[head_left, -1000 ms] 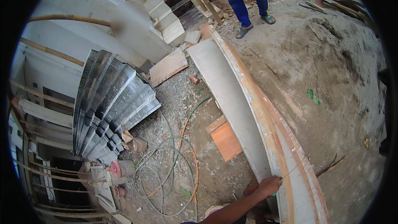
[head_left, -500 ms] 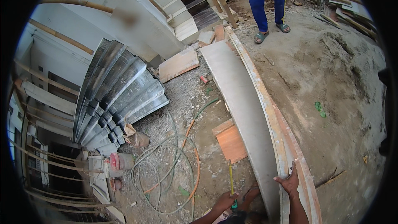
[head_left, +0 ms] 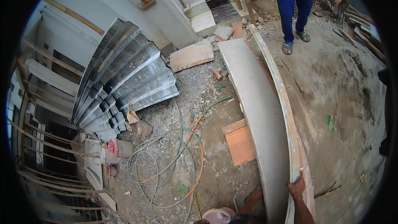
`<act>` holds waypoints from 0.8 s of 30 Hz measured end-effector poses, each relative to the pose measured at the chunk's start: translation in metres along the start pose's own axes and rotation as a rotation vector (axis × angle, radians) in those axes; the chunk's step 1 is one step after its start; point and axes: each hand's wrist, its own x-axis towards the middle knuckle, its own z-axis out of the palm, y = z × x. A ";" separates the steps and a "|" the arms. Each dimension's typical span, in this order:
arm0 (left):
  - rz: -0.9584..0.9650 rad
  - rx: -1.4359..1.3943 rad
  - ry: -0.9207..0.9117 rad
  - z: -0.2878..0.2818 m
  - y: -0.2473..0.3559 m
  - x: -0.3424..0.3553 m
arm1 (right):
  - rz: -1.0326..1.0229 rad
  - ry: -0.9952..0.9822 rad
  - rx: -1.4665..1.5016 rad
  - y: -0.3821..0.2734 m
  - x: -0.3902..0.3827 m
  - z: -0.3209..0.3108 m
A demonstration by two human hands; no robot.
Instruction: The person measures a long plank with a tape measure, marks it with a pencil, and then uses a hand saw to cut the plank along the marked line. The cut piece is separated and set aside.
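Note:
A long grey panel point(head_left: 257, 112) runs upward from the lower edge, with a narrow pale wooden board point(head_left: 283, 99) alongside on its right. My right hand point(head_left: 296, 188) grips that board low in view, thumb and fingers around its edge. A yellow tape measure blade point(head_left: 198, 205) shows at the bottom, left of the panel. My left hand point(head_left: 202, 221) is at the lower edge beside it, mostly cut off, so its grip is unclear. A foot in a sandal point(head_left: 253, 197) sits beside the panel, and a pink bucket point(head_left: 217, 216) is below.
A person in blue trousers point(head_left: 292, 12) stands on dirt beyond the boards. Corrugated metal sheets point(head_left: 137, 74), coiled hoses point(head_left: 172, 166), buckets point(head_left: 120, 148) and an orange plywood piece point(head_left: 240, 145) lie leftward. Steps point(head_left: 207, 8) rise behind. Scrap timber point(head_left: 358, 29) is piled upper right.
My left hand left the board, showed the tape measure half a second ago, and has dropped to the lower edge. My right hand came onto the board. The view has shifted.

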 end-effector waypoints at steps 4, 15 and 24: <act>-0.031 -0.067 -0.034 0.000 0.004 -0.013 | -0.054 -0.002 0.063 -0.005 -0.024 -0.013; -0.063 -0.196 -0.120 -0.012 0.058 -0.017 | 0.011 -0.098 0.043 -0.020 -0.080 -0.063; 0.001 0.060 -0.093 -0.017 0.070 0.011 | -0.083 -0.266 0.339 0.013 -0.027 -0.053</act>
